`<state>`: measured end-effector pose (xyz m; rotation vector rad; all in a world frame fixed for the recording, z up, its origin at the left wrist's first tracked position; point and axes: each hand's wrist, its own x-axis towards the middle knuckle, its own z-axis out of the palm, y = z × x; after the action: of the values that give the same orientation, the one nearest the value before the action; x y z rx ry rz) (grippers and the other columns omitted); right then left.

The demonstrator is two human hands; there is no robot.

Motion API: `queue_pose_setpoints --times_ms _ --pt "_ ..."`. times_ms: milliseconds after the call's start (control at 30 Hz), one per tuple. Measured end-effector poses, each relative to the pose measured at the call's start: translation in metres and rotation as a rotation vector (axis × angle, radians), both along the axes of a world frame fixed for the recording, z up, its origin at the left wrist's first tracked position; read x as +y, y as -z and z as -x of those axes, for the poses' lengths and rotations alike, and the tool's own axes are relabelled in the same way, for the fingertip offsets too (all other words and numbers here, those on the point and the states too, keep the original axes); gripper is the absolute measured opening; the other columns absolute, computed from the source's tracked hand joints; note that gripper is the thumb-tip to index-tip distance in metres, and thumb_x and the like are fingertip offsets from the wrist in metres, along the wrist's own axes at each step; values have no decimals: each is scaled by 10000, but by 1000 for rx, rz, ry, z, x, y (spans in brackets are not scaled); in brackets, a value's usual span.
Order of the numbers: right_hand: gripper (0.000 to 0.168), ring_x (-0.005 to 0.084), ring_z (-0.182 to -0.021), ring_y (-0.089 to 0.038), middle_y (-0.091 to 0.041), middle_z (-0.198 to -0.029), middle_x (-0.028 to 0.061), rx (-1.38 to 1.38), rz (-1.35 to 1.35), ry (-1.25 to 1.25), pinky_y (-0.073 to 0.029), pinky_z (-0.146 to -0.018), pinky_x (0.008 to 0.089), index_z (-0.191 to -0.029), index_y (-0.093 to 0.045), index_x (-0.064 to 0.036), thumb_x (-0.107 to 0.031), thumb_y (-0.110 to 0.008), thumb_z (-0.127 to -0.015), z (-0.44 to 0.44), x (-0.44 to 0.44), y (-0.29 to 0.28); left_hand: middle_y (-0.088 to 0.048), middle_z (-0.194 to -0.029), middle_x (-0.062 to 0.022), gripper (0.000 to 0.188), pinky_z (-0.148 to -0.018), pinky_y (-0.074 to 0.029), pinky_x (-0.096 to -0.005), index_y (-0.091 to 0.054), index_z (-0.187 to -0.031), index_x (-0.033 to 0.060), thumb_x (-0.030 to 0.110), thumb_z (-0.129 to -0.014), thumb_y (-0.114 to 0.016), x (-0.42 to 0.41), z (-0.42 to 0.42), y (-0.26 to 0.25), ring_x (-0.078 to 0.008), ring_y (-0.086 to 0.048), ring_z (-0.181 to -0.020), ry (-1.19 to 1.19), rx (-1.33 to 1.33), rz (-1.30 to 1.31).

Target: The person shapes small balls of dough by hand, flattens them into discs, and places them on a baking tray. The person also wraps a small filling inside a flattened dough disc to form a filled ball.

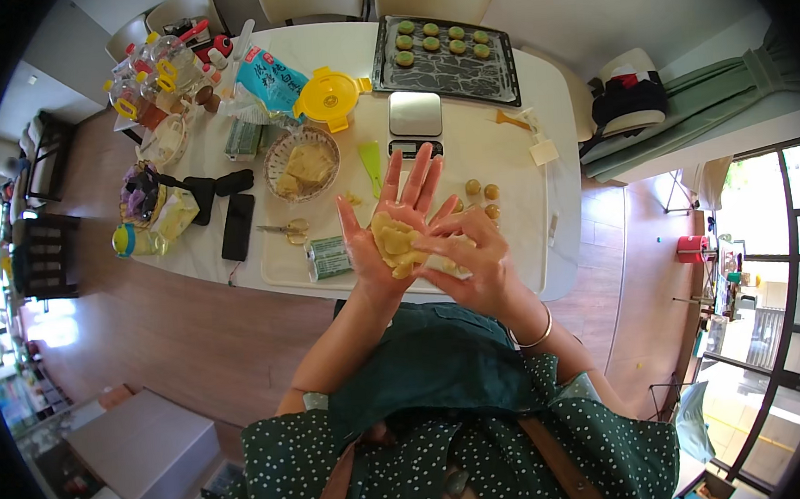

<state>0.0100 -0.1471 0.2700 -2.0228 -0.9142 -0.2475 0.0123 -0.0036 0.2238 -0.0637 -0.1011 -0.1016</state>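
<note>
My left hand (398, 229) is palm up with its fingers spread, and a flattened, uneven piece of pale yellow dough (394, 241) lies on its palm. The fingertips of my right hand (473, 255) touch the dough's right edge. Beyond the hands is a digital kitchen scale (415, 116) with a bare steel plate. Small brown-yellow balls (491, 191) sit on the white board right of my hands, some partly hidden. At the left, a woven basket (267, 167) holds more dough (307, 164) in clear plastic. A green spatula (370, 167) lies between basket and scale.
A black baking tray (447, 79) holds several greenish round pastries at the far side. A yellow lid (329, 99), a blue bag (270, 81) and bottles (174, 56) stand farther left. Scissors (294, 230), a phone (238, 227) and a green-white packet (329, 258) lie nearer me.
</note>
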Motion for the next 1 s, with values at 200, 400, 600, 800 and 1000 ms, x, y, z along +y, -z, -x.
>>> queue_pose_setpoints --times_ms 200,400,600,800,1000 --pt "335 290 -960 -581 -618 -1058 71 -89 101 -101 -445 -823 422 -1038 -737 -186 -181 -800 -708 -3 -3 6 -170 -1603 -153 849 -1176 -161 -551 -226 -1519 136 722 -911 -311 5 0 10 -299 -139 -1489 98 116 27" --pt "310 269 -954 -587 -640 -1032 47 -118 84 -116 -420 -816 410 -1009 -745 -193 -172 -798 -704 -8 -3 12 -208 -1582 -191 812 -1177 -167 -540 -237 -1501 109 692 -938 -275 4 1 18 -326 -167 -1477 122 215 -14" --pt "284 252 -918 -595 -646 -996 29 -119 16 22 -413 -819 408 -940 -726 -145 -191 -817 -675 3 7 23 -207 -1584 -183 808 -1171 -162 -553 -244 -1502 116 680 -930 -337 4 -1 17 -317 -160 -1480 90 217 10" --pt "334 243 -920 -596 -646 -1007 30 -141 72 14 -401 -859 421 -1009 -713 -128 -212 -810 -701 10 5 7 -180 -1604 -140 843 -1145 -131 -622 -249 -1515 150 713 -900 -366 5 0 13 -274 -124 -1493 51 80 -4" --pt "501 281 -1265 -492 -590 -1298 81 -217 236 -100 -234 -1098 537 -1235 -640 -127 -393 -710 -816 9 0 10 -154 -1613 -124 867 -1147 -101 -628 -225 -1529 162 730 -888 -363 5 -1 4 -263 -105 -1499 52 46 28"
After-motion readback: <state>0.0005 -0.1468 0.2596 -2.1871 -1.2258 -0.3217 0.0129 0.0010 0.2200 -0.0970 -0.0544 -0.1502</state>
